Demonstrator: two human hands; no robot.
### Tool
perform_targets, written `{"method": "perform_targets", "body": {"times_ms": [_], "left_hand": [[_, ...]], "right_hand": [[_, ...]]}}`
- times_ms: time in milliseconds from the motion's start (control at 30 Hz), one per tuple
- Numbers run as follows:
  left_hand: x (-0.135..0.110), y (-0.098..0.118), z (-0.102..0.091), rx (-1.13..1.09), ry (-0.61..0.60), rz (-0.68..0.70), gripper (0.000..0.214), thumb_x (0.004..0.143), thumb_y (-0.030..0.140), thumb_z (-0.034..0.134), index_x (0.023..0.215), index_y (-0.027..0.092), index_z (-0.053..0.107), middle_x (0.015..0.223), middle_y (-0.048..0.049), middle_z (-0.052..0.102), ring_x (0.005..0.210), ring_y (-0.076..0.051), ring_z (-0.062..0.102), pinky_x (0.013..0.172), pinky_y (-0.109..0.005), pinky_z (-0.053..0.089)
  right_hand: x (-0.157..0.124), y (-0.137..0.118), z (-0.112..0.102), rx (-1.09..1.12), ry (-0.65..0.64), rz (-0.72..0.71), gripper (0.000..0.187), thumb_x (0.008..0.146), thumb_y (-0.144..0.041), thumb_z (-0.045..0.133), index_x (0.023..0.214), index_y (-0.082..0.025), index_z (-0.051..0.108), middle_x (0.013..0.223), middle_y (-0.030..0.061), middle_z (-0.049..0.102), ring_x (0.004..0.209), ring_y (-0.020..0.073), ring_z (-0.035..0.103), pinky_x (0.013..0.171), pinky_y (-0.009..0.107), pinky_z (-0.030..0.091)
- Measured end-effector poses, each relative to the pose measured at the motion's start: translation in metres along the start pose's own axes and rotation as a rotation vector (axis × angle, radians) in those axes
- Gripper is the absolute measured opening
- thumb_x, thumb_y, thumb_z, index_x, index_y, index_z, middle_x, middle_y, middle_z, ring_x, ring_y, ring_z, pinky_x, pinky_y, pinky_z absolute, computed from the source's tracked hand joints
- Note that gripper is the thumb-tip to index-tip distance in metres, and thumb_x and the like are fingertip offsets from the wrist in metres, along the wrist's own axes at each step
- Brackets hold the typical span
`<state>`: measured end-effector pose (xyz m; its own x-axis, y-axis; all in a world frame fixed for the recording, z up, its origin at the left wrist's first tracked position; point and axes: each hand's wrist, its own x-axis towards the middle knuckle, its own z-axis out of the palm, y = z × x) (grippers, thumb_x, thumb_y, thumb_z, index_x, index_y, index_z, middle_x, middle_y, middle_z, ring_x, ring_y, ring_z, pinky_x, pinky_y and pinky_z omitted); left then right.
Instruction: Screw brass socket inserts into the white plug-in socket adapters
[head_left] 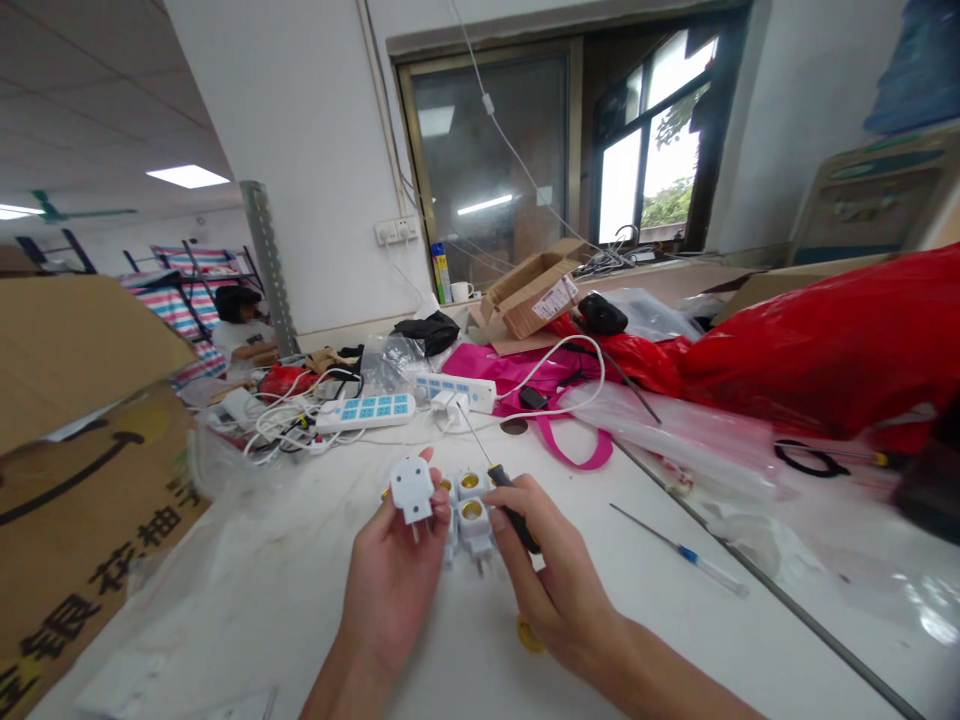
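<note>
My left hand (397,570) is closed around a white plug-in lamp socket (412,490), its back face with screw holes turned up and its metal prongs pointing toward me. In my right hand (551,555) is a screwdriver (511,505) with a black handle, its thin shaft pointing up and away, apart from the held piece. Between the hands, several more white lamp sockets (473,520) with brass-coloured inner threads lie grouped on the white table (645,650). A round brass-coloured piece (529,634) is partly hidden beneath my right wrist.
Another screwdriver (682,553) with a blue and clear handle lies at right, near a long metal rod (780,590). Power strips (367,410) and tangled cables sit behind. A cardboard box (82,500) stands left; red plastic bags (832,340) lie right. A person (241,325) sits far left.
</note>
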<state>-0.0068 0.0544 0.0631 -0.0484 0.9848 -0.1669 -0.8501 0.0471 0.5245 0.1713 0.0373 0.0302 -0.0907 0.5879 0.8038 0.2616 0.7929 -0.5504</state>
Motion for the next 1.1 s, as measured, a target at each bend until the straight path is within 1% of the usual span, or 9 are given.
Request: {"method": "perform_targets", "body": {"times_ms": [100,200,367,500,600,767,933,1033,1100], "left_hand": [[-0.002,-0.005,-0.002,0.028,-0.006,-0.007,0.038,0.112,0.015,0.047,0.137,0.013,0.076,0.101,-0.0126,0.08,0.078,-0.016,0.076,0.076,-0.027,0.068],[-0.007,-0.016,-0.003,0.103,-0.041,-0.119,0.032,0.105,0.009,0.06,0.131,0.007,0.078,0.097,-0.0161,0.082,0.074,-0.02,0.077,0.07,-0.03,0.068],[-0.018,-0.037,0.001,0.125,-0.057,-0.189,0.038,0.095,0.001,0.069,0.129,0.013,0.08,0.096,-0.01,0.084,0.079,-0.02,0.08,0.072,-0.026,0.067],[-0.018,-0.043,0.001,0.117,-0.055,-0.176,0.037,0.094,0.001,0.07,0.128,0.013,0.08,0.094,-0.0082,0.085,0.076,-0.019,0.079,0.071,-0.025,0.065],[-0.014,-0.047,-0.002,0.102,-0.038,-0.158,0.036,0.097,0.001,0.068,0.129,0.014,0.08,0.097,-0.0069,0.085,0.074,-0.017,0.079,0.074,-0.025,0.065],[-0.012,-0.051,-0.004,0.074,-0.047,-0.184,0.027,0.106,0.006,0.059,0.121,0.013,0.08,0.103,-0.0091,0.086,0.089,-0.018,0.082,0.085,-0.027,0.066],[-0.015,-0.046,-0.001,0.05,-0.126,-0.262,0.04,0.117,0.026,0.047,0.1,0.013,0.08,0.1,-0.0115,0.085,0.089,-0.019,0.082,0.084,-0.028,0.066],[-0.014,-0.045,-0.005,0.043,-0.145,-0.331,0.048,0.117,0.038,0.045,0.096,0.011,0.08,0.092,-0.0134,0.083,0.085,-0.022,0.081,0.085,-0.032,0.067],[-0.012,-0.046,-0.011,0.039,-0.138,-0.368,0.045,0.116,0.041,0.048,0.104,0.012,0.08,0.092,-0.0128,0.083,0.086,-0.024,0.081,0.087,-0.037,0.067]], "right_hand": [[-0.003,0.0,0.001,0.009,-0.039,0.004,0.024,0.114,-0.018,0.05,0.13,-0.032,0.061,0.095,0.0002,0.059,0.076,0.0173,0.059,0.068,0.031,0.05],[-0.006,0.003,0.002,-0.024,-0.05,-0.005,0.03,0.111,-0.025,0.062,0.14,-0.032,0.06,0.106,0.004,0.063,0.09,0.0214,0.064,0.078,0.035,0.056],[-0.003,0.007,0.001,-0.128,-0.023,0.063,0.07,0.092,-0.039,0.088,0.153,-0.029,0.055,0.129,0.0109,0.06,0.114,0.0295,0.066,0.095,0.043,0.063],[0.003,0.009,-0.002,-0.206,-0.151,0.075,0.092,0.08,-0.042,0.098,0.158,-0.023,0.053,0.136,0.0161,0.061,0.119,0.035,0.067,0.101,0.053,0.063],[0.005,0.01,-0.004,-0.257,-0.217,0.033,0.083,0.077,-0.038,0.099,0.149,-0.019,0.062,0.136,0.0192,0.065,0.119,0.0391,0.067,0.1,0.059,0.062],[0.007,0.012,-0.005,-0.239,-0.169,0.065,0.057,0.085,-0.021,0.082,0.14,-0.019,0.068,0.127,0.016,0.068,0.11,0.0327,0.071,0.094,0.05,0.065],[0.013,0.013,-0.01,-0.179,-0.027,0.063,0.053,0.091,-0.025,0.08,0.141,-0.021,0.064,0.123,0.0117,0.068,0.1,0.025,0.072,0.086,0.039,0.065],[0.014,0.008,-0.015,-0.159,0.085,-0.003,0.057,0.092,-0.029,0.082,0.145,-0.024,0.061,0.127,0.0124,0.065,0.112,0.0278,0.069,0.093,0.043,0.064],[0.012,0.004,-0.016,-0.131,0.032,-0.107,0.059,0.09,-0.027,0.085,0.145,-0.025,0.062,0.132,0.0134,0.064,0.116,0.0288,0.068,0.093,0.042,0.064]]}}
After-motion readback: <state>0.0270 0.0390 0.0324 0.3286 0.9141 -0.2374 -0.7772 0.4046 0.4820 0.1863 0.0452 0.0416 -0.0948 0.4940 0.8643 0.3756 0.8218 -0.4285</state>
